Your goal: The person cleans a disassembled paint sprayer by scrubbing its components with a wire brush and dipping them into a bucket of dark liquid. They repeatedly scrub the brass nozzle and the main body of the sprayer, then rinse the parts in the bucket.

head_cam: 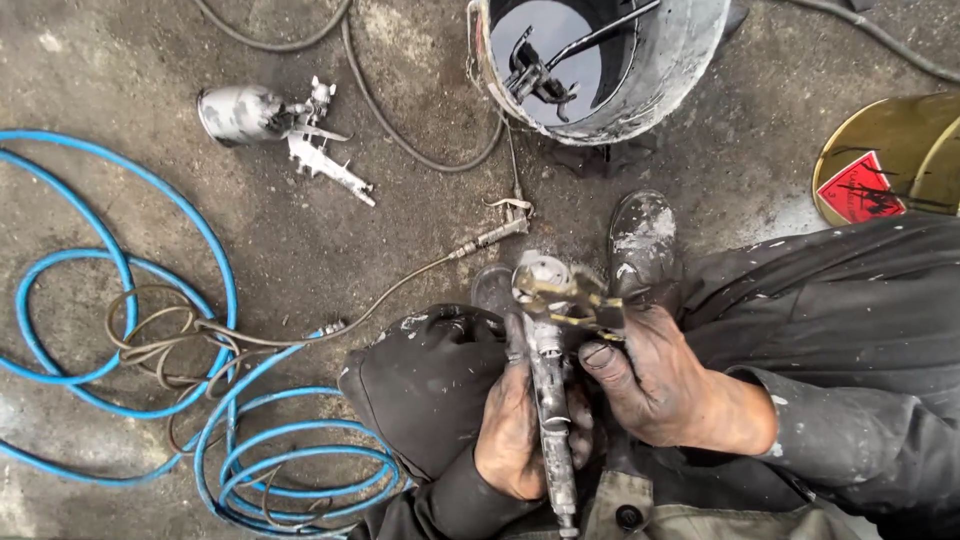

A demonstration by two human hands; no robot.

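Two hands clasp a spray gun (blue hose nearby).

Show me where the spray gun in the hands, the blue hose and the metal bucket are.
spray gun (548, 385): head view, on its grey body between the hands.
blue hose (215, 255): head view, on an outer loop on the ground.
metal bucket (680, 60): head view, on its outer wall.
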